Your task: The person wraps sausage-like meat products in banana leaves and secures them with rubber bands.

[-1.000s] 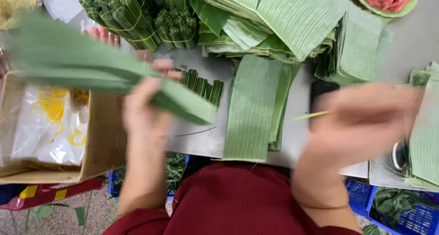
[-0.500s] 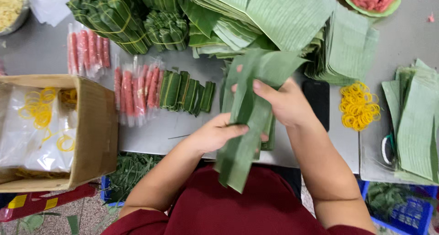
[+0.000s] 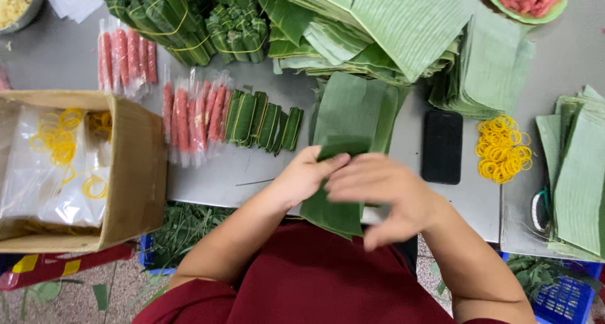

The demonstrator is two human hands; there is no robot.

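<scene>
My left hand (image 3: 309, 176) and my right hand (image 3: 378, 188) both grip a folded green banana leaf strip (image 3: 334, 210) at the near edge of the grey metal table (image 3: 252, 166). The strip hangs down past the table edge toward my red shirt. Just beyond my hands lies a flat stack of leaf strips (image 3: 353, 113). Left of it sit several small leaf-wrapped rolls (image 3: 265, 123) and pink sausages in clear plastic sleeves (image 3: 192, 119).
A black phone (image 3: 442, 146) and a heap of yellow rubber bands (image 3: 503, 149) lie to the right. Piles of cut leaves (image 3: 403, 21) and bundled wrapped rolls (image 3: 189, 21) fill the far side. A cardboard box (image 3: 135, 173) with bags and bands stands at left.
The long leaf I held up at left has come down in front of me and is now folded shorter between both hands, which have closed together on it.
</scene>
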